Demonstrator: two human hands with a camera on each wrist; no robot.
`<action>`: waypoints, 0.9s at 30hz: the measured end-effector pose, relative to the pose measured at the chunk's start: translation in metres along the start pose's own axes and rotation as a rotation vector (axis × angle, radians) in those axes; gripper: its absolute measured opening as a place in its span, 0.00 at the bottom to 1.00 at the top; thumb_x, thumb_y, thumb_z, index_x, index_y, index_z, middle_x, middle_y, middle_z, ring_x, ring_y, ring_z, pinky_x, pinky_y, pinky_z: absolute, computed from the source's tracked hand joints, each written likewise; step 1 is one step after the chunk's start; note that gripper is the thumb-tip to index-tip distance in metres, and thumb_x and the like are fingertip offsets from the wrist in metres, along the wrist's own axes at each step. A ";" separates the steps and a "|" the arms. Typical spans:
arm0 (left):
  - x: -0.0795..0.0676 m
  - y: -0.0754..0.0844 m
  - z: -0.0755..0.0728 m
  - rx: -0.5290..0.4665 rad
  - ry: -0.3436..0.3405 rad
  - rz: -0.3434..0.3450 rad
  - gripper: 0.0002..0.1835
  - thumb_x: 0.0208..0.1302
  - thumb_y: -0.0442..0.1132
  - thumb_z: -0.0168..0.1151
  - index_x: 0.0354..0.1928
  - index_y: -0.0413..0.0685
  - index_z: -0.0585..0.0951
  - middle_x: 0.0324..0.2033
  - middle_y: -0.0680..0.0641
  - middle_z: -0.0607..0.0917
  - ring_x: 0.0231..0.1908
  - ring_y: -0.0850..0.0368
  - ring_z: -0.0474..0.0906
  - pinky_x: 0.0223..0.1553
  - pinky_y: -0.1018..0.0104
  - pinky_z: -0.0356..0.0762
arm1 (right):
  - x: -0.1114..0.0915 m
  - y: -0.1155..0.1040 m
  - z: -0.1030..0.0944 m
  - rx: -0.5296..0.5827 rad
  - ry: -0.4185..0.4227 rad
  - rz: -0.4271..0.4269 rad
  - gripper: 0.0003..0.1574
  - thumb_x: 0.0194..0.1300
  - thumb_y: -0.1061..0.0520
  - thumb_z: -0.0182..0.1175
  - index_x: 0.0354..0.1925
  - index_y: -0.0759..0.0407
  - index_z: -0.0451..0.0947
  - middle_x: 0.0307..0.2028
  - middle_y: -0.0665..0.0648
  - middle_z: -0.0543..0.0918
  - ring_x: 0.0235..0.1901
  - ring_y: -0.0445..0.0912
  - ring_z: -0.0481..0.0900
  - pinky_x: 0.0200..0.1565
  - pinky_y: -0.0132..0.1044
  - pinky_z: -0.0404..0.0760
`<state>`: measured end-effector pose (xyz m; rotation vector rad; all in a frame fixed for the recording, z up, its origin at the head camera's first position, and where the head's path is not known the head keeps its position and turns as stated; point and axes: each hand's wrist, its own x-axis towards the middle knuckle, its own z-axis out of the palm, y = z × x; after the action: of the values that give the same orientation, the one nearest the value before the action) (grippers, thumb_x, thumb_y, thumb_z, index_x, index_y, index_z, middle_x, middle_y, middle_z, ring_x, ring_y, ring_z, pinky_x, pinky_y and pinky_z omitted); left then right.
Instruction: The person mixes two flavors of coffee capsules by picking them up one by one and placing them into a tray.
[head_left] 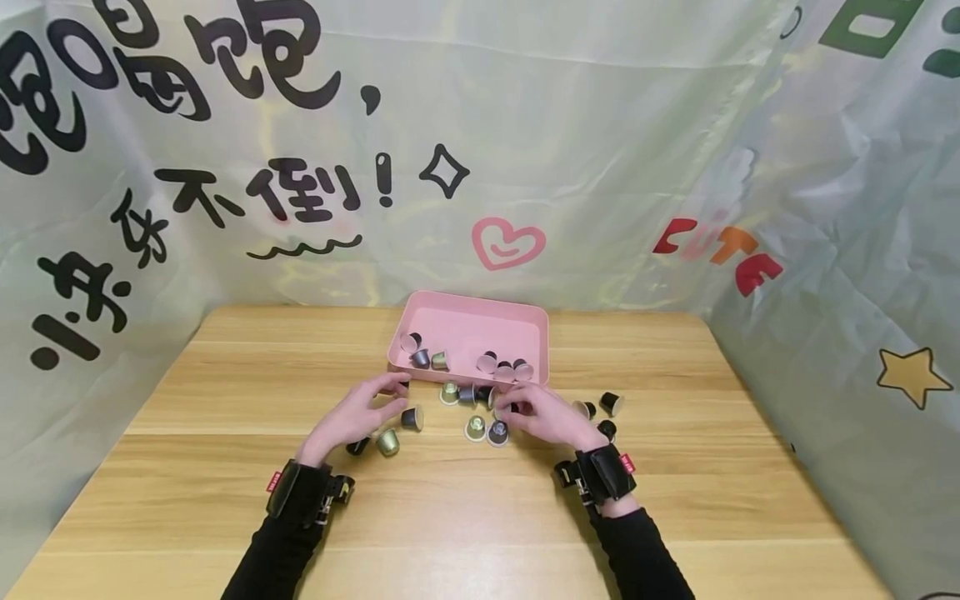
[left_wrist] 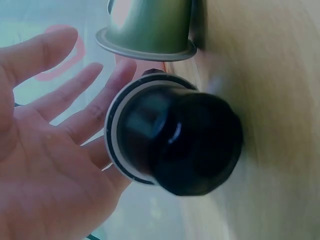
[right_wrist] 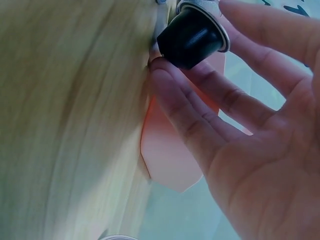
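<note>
My right hand (head_left: 546, 415) pinches a black coffee capsule (right_wrist: 192, 40) between thumb and fingers, just in front of the pink tray (head_left: 480, 315). Fingers spread and loosely bent, my left hand (head_left: 354, 418) reaches over the table by the tray's near left corner. Close to its palm in the left wrist view lie a black capsule (left_wrist: 200, 145) and a green capsule (left_wrist: 150, 30). A dark capsule (head_left: 412, 418) lies just below its fingertips in the head view. Green capsule (head_left: 476, 428) and dark purple capsule (head_left: 498, 432) stand on the table left of my right hand.
Several capsules lie inside the tray along its near side, among them a green one (head_left: 440, 360). More capsules line its front edge, including a green one (head_left: 449, 393). To the right of my right hand are several dark ones, one black (head_left: 611, 404). A printed curtain (head_left: 600, 150) hangs behind the table.
</note>
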<state>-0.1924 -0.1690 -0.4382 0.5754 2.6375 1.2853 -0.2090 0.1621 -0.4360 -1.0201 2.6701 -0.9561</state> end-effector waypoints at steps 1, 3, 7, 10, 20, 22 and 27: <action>0.000 0.000 0.000 0.000 -0.005 0.000 0.26 0.74 0.40 0.56 0.70 0.38 0.69 0.58 0.33 0.81 0.63 0.34 0.74 0.67 0.31 0.66 | 0.000 0.001 0.000 -0.004 0.004 -0.005 0.11 0.67 0.62 0.63 0.47 0.63 0.85 0.47 0.59 0.88 0.48 0.51 0.84 0.54 0.47 0.84; 0.000 0.000 0.001 -0.002 -0.014 0.000 0.27 0.74 0.40 0.56 0.70 0.37 0.69 0.59 0.33 0.81 0.63 0.35 0.74 0.67 0.31 0.66 | 0.001 0.002 0.000 0.003 0.012 0.000 0.10 0.67 0.62 0.64 0.46 0.62 0.86 0.45 0.57 0.88 0.43 0.46 0.83 0.49 0.40 0.84; 0.000 0.000 0.003 0.001 -0.030 0.010 0.27 0.74 0.40 0.56 0.70 0.35 0.68 0.58 0.34 0.81 0.63 0.35 0.74 0.67 0.33 0.68 | 0.001 0.004 0.000 0.012 0.024 0.024 0.05 0.66 0.60 0.65 0.40 0.58 0.86 0.38 0.51 0.88 0.35 0.38 0.77 0.40 0.30 0.80; 0.000 0.000 0.004 0.007 -0.042 0.012 0.27 0.74 0.41 0.56 0.70 0.34 0.68 0.57 0.35 0.82 0.62 0.36 0.75 0.66 0.34 0.69 | 0.001 0.004 0.000 0.020 0.030 0.036 0.03 0.65 0.60 0.66 0.38 0.57 0.85 0.33 0.49 0.84 0.31 0.38 0.75 0.36 0.28 0.77; 0.001 -0.001 0.012 0.015 -0.089 0.027 0.26 0.74 0.39 0.56 0.69 0.35 0.69 0.55 0.37 0.83 0.59 0.39 0.78 0.65 0.39 0.73 | -0.001 0.002 -0.001 0.033 0.075 0.036 0.05 0.61 0.65 0.66 0.36 0.57 0.84 0.38 0.52 0.84 0.35 0.39 0.76 0.41 0.33 0.83; 0.000 -0.001 0.012 0.016 -0.089 0.021 0.26 0.74 0.40 0.57 0.69 0.36 0.70 0.55 0.38 0.84 0.59 0.40 0.79 0.65 0.39 0.73 | -0.001 0.002 -0.001 0.029 0.082 0.028 0.05 0.60 0.65 0.66 0.36 0.58 0.83 0.40 0.53 0.85 0.38 0.41 0.79 0.44 0.37 0.85; -0.002 -0.003 0.012 0.012 -0.084 0.019 0.26 0.74 0.41 0.57 0.69 0.36 0.70 0.54 0.39 0.84 0.59 0.39 0.79 0.65 0.39 0.73 | -0.003 0.001 -0.001 0.029 0.092 0.025 0.07 0.60 0.66 0.66 0.37 0.57 0.83 0.43 0.55 0.87 0.46 0.48 0.83 0.53 0.44 0.85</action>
<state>-0.1877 -0.1625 -0.4482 0.6437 2.5795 1.2231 -0.2075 0.1645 -0.4360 -0.9572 2.7275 -1.0585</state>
